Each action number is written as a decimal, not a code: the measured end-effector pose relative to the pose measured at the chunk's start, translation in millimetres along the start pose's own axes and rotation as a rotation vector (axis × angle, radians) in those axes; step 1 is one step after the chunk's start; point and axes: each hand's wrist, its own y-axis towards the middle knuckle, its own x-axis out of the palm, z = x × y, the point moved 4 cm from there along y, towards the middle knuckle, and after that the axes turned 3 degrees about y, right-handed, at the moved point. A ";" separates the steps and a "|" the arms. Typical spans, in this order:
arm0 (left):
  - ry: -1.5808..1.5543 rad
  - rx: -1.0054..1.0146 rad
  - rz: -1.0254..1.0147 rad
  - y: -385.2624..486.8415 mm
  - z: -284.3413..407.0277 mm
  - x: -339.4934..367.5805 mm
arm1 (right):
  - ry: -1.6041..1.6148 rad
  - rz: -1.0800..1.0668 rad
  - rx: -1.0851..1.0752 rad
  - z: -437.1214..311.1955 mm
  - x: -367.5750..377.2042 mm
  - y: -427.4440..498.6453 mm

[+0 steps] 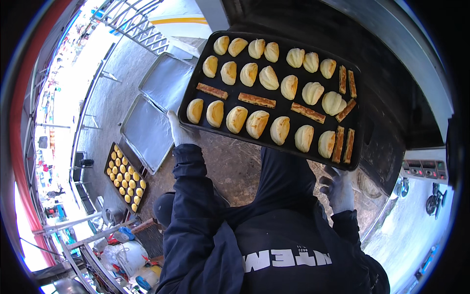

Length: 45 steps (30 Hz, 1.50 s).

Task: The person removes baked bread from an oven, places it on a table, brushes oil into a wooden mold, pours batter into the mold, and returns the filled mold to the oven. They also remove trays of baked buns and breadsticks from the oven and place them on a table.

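Observation:
A black baking tray (235, 94) holds rows of pale golden, shell-shaped pastries (290, 87) and several browned pastry sticks (256, 100). My left hand (181, 128), in a whitish work glove, grips the tray's near left corner, its thumb at the rim and its other fingers hidden underneath. Below the near right corner is my right hand (338, 189), also gloved, with darkened fingers curled and apart. The tray covers part of that hand, so whether it bears the tray's weight is unclear. Behind the tray opens the dark oven chamber (389, 84).
Two metal-coloured trays (147, 128) lie to the left. Beyond them is another black tray (114, 176) of small round golden pastries. A control panel (426, 169) with red lights sits on the right. Bags and wrapped goods (126, 257) crowd a metal rack at lower left.

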 end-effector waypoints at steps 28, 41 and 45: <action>0.084 -0.170 0.088 -145.8 -102.7 127.8 | -0.084 -0.166 -0.093 -79.2 -27.4 50.7; -0.007 0.222 0.233 -206.6 -265.9 154.3 | -0.133 -0.675 0.044 -90.2 -74.3 228.4; -0.047 0.444 0.413 -168.5 -315.9 116.7 | -0.195 -0.828 0.150 -94.0 -64.6 297.2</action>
